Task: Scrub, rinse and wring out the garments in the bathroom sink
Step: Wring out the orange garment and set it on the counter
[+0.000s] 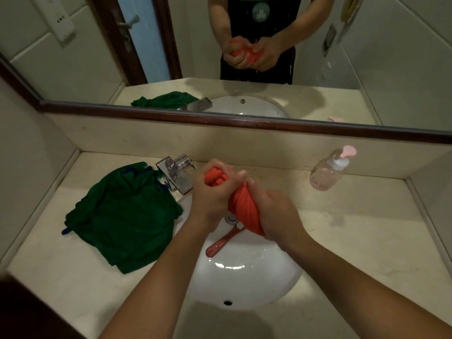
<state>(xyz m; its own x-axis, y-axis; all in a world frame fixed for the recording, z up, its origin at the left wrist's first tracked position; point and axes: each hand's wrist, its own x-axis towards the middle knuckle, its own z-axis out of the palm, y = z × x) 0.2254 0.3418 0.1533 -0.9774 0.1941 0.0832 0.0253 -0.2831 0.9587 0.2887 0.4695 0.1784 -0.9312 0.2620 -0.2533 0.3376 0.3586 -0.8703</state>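
Garment, orange (pixel 242 206): twisted into a tight rope, held between both my hands above the sink.
Left hand (pixel 215 194): my fingers are curled fast round the garment's upper, bunched end, near the faucet.
Right hand (pixel 278 214): my fingers are wrapped firmly round the lower end, knuckles up.
Sink (pixel 244 277): white oval basin set in the beige countertop (pixel 367 241).
Brush (pixel 220 243): red-handled, lying in the basin below the orange garment; its head is partly hidden.
Garment, green (pixel 122 216): crumpled on the countertop left of the sink, beside the faucet.
Faucet (pixel 176 174): chrome, at the basin's back left.
Pump bottle (pixel 330 172): clear with a pink pump, standing at the back right, well apart from my hands.
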